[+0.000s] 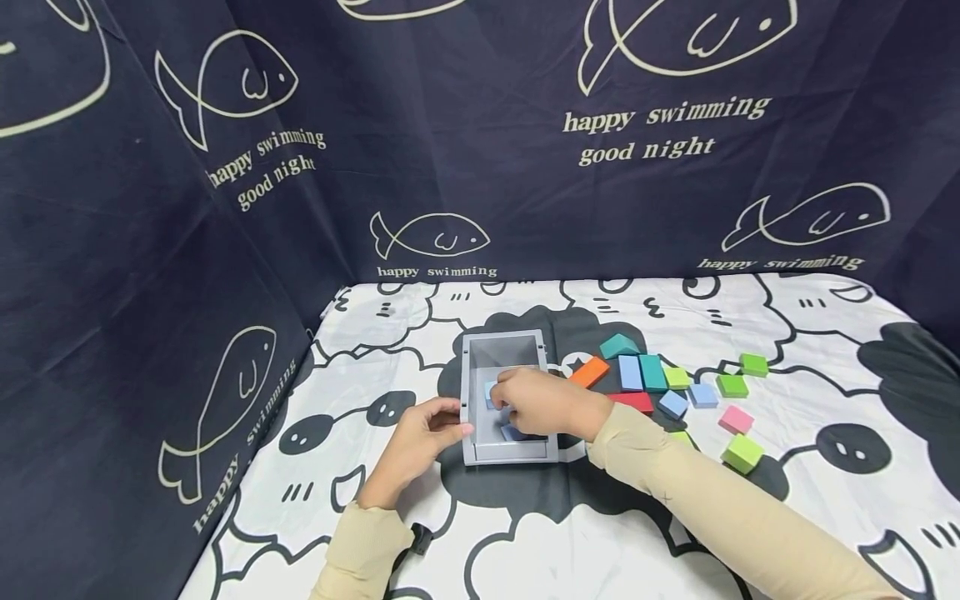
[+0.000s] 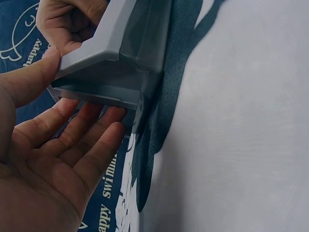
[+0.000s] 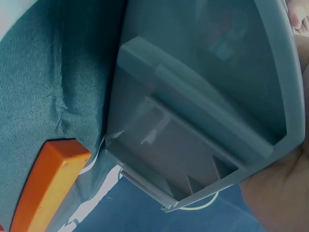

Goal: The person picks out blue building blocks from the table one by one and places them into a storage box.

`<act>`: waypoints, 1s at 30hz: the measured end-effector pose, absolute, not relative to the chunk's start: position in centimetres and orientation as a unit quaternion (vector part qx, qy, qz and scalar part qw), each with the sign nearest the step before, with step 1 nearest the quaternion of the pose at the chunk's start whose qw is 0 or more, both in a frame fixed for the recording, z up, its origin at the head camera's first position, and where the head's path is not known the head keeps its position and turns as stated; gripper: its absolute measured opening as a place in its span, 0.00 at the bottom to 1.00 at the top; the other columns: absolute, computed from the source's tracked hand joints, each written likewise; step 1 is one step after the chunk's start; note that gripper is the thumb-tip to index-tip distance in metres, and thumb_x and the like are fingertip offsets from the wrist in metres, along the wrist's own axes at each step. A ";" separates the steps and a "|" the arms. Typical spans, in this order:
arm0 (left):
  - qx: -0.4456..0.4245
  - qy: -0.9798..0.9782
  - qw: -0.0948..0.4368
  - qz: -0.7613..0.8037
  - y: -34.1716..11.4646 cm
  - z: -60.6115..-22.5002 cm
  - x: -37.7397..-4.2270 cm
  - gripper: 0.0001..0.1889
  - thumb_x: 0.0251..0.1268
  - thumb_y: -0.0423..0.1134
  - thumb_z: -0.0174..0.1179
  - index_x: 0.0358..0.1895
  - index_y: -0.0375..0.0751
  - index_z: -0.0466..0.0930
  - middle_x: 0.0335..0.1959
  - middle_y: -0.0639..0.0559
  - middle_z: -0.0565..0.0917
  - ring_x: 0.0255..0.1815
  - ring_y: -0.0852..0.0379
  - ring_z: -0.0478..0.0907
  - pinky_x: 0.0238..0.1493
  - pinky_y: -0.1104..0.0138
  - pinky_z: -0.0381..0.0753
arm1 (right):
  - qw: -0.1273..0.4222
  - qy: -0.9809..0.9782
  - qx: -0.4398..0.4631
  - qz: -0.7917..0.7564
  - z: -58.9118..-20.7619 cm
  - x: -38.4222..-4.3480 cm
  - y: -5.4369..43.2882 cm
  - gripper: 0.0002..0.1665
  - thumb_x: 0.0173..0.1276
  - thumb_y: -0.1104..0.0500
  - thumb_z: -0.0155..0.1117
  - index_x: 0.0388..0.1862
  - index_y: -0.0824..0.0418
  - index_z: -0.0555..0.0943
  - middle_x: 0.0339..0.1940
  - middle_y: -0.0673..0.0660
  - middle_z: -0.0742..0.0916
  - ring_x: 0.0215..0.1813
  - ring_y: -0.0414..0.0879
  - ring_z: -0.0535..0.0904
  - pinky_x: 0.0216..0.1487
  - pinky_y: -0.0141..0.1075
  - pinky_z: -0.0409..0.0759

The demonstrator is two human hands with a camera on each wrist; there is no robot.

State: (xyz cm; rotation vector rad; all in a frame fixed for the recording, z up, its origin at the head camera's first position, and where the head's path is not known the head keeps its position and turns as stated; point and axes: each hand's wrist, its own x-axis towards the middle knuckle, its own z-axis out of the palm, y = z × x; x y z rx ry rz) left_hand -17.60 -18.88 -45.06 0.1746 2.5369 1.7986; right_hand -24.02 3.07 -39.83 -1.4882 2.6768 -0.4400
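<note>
A grey plastic bin (image 1: 517, 452) stands in front of the person. At its left wall the left hand (image 1: 420, 437) grips the edge; in the left wrist view the thumb lies along the top and the fingers (image 2: 113, 114) reach below the rim. The right hand (image 1: 536, 398) dips into the bin with bent fingers. Its fingertips are right at a light blue block (image 1: 491, 394) by the left wall. A second blue block (image 1: 512, 432) lies below the hand, partly covered by it. I cannot tell whether the right fingers pinch a block.
Right of the bin lie an orange block (image 1: 590, 372), a red block (image 1: 632, 403), a teal triangular block (image 1: 618, 346), a pink block (image 1: 737, 419) and several blue, teal and green ones. The right forearm passes over some. Dark fabric (image 1: 525, 167) hangs behind the patterned cloth.
</note>
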 end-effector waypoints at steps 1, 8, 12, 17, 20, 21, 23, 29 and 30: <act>0.055 0.814 0.013 0.578 -18.9 -45.1 -17.6 0.19 0.60 0.32 0.71 0.53 0.29 0.81 0.45 0.43 0.85 0.45 0.49 0.84 0.46 0.66 0.83 | 0.025 0.865 -0.481 -0.144 -39.9 -24.0 3.1 0.11 0.54 0.73 0.65 0.34 0.61 0.84 0.30 0.49 0.80 0.32 0.41 0.75 0.38 0.35 0.80; 0.062 0.815 0.011 0.576 -19.0 -45.1 -17.6 0.19 0.60 0.33 0.71 0.53 0.30 0.81 0.44 0.43 0.85 0.45 0.50 0.84 0.46 0.67 0.83 | 0.029 0.865 -0.479 -0.148 -40.1 -24.0 3.1 0.10 0.56 0.73 0.66 0.35 0.62 0.85 0.30 0.49 0.80 0.32 0.40 0.75 0.37 0.34 0.80; 0.067 0.821 0.008 0.567 -19.0 -45.1 -17.5 0.19 0.60 0.35 0.71 0.52 0.31 0.82 0.44 0.44 0.85 0.44 0.51 0.84 0.46 0.68 0.82 | 0.028 0.865 -0.478 -0.147 -40.1 -23.9 3.2 0.10 0.56 0.73 0.66 0.35 0.62 0.85 0.30 0.49 0.81 0.32 0.40 0.75 0.38 0.34 0.80; 0.071 0.824 0.006 0.562 -19.0 -45.0 -17.5 0.19 0.60 0.36 0.71 0.52 0.31 0.82 0.44 0.44 0.85 0.44 0.52 0.84 0.47 0.67 0.82 | 0.020 0.863 -0.483 -0.148 -40.2 -23.9 3.2 0.11 0.56 0.73 0.66 0.36 0.62 0.85 0.31 0.50 0.82 0.33 0.40 0.76 0.39 0.34 0.81; 0.071 0.822 0.006 0.565 -19.0 -45.0 -17.6 0.19 0.60 0.35 0.71 0.52 0.31 0.82 0.44 0.44 0.85 0.44 0.51 0.84 0.46 0.67 0.83 | 0.012 0.858 -0.490 -0.152 -40.2 -24.0 3.2 0.11 0.56 0.73 0.66 0.36 0.61 0.86 0.32 0.50 0.83 0.35 0.40 0.77 0.40 0.35 0.81; 0.070 0.822 0.007 0.566 -19.0 -45.0 -17.6 0.19 0.60 0.35 0.71 0.52 0.31 0.82 0.44 0.44 0.85 0.44 0.51 0.84 0.46 0.67 0.83 | 0.010 0.857 -0.492 -0.154 -40.2 -24.0 3.3 0.11 0.56 0.73 0.66 0.36 0.61 0.86 0.32 0.50 0.83 0.35 0.40 0.77 0.40 0.35 0.81; 0.069 0.821 0.008 0.566 -19.0 -45.1 -17.6 0.19 0.60 0.35 0.71 0.53 0.30 0.81 0.44 0.43 0.85 0.44 0.51 0.84 0.46 0.67 0.83 | 0.008 0.851 -0.499 -0.162 -40.3 -24.1 3.3 0.11 0.56 0.73 0.67 0.36 0.61 0.86 0.32 0.50 0.83 0.35 0.41 0.78 0.41 0.35 0.82; 0.078 0.823 0.009 0.563 -19.1 -45.3 -17.7 0.19 0.61 0.35 0.70 0.53 0.29 0.81 0.45 0.42 0.85 0.45 0.51 0.84 0.46 0.66 0.83 | 0.028 0.830 -0.523 -0.190 -40.4 -23.8 3.8 0.09 0.60 0.68 0.69 0.37 0.56 0.88 0.35 0.47 0.85 0.40 0.40 0.79 0.45 0.35 0.81; 0.079 0.823 0.007 0.562 -19.1 -45.4 -17.7 0.19 0.61 0.36 0.70 0.53 0.29 0.81 0.45 0.42 0.85 0.45 0.51 0.84 0.47 0.66 0.83 | 0.031 0.828 -0.525 -0.196 -40.5 -23.8 3.9 0.09 0.61 0.67 0.69 0.38 0.56 0.88 0.36 0.46 0.86 0.41 0.39 0.79 0.46 0.35 0.81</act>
